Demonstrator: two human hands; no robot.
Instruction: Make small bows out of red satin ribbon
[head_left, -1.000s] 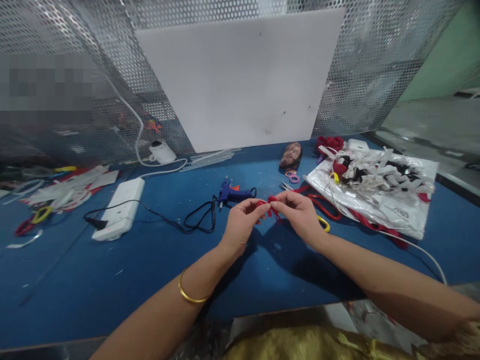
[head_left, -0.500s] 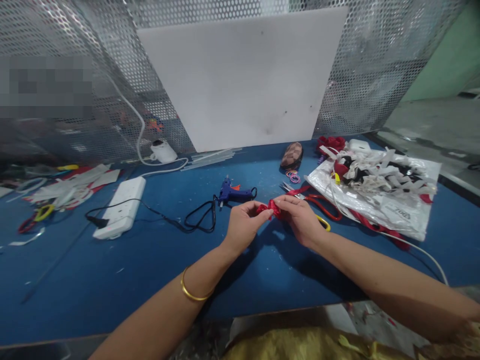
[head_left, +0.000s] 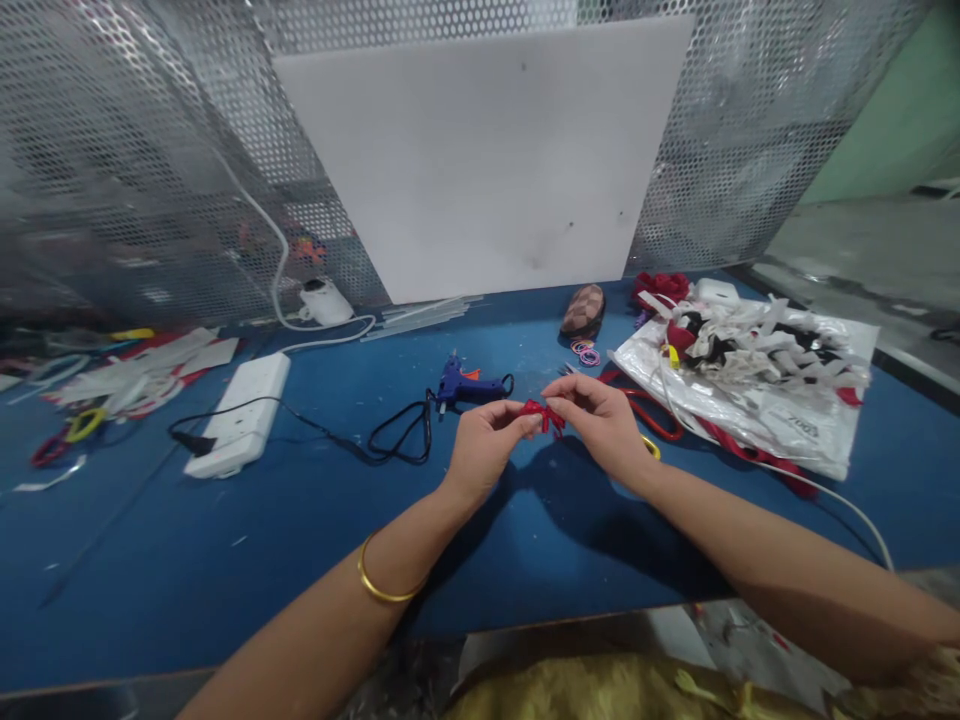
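Observation:
A small gathered piece of red ribbon (head_left: 553,421), bow-like in shape, is held above the blue table. My left hand (head_left: 489,445) pinches its left side between thumb and fingers. At its upper right, the thumb and index finger of my right hand (head_left: 600,425) are closed on the ribbon's edge; the exact grip is too small to make out. Just beyond my left hand lies a blue glue gun (head_left: 480,387) with an orange trigger. Scissors with red and yellow handles (head_left: 660,417) are partly hidden behind my right hand.
A white power strip (head_left: 244,415) with a black plug and cord lies to the left. Clear glue sticks (head_left: 424,318) rest near a white board (head_left: 495,170). To the right, a white plastic bag (head_left: 810,440) bears fabric scraps. A checkered pouch (head_left: 583,312) sits at the back.
My right fingers have shifted up and slightly off the ribbon's middle, leaving more of its loops showing. My left hand keeps its pinch almost in place.

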